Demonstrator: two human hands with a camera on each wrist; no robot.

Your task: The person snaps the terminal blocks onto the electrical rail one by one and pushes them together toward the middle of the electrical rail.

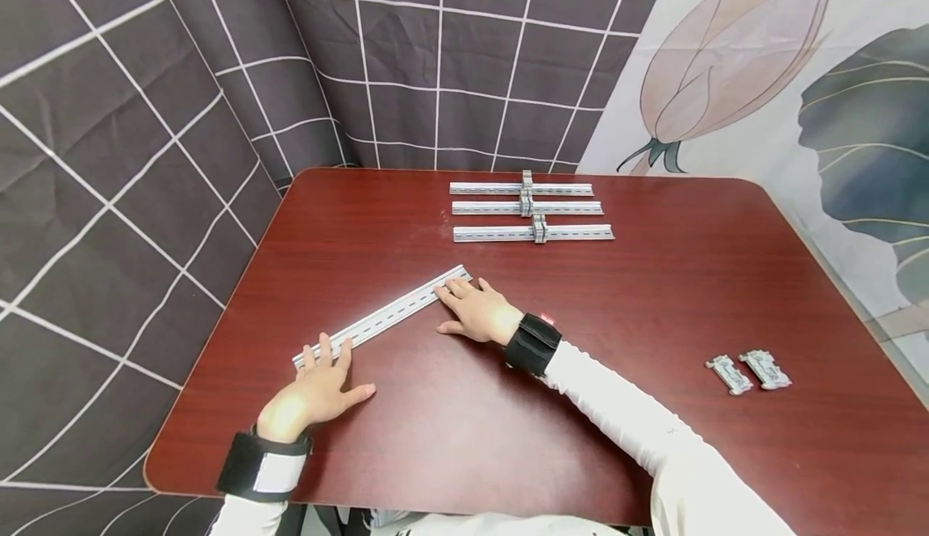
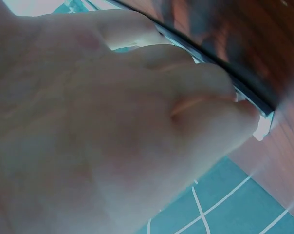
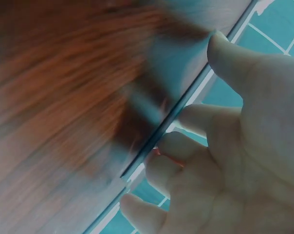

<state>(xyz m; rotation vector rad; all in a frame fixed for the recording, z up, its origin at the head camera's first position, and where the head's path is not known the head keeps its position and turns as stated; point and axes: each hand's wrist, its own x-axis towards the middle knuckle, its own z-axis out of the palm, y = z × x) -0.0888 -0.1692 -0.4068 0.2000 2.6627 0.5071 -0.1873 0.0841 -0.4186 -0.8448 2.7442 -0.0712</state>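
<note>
A slotted metal DIN rail [image 1: 392,314] lies at a slant on the table, its right end farther from me. My left hand [image 1: 312,395] has its fingertips on the rail's near-left end, the thumb spread out over the wood. Toward the other end, my right hand [image 1: 479,310] rests its fingers on the rail, with the thumb apart from it. In the left wrist view the back of the left hand [image 2: 113,112] hides much of the rail's edge. The right wrist view shows the right hand's fingers [image 3: 164,170] along the rail's edge.
Farther back on the red-brown table [image 1: 653,294] lie three more rails, the nearest one [image 1: 501,234] among them, each with a small grey terminal block [image 1: 539,228] clipped near its middle. Two loose grey-white blocks [image 1: 765,368] lie at the right. Dark checked cloth [image 1: 406,60] hangs behind.
</note>
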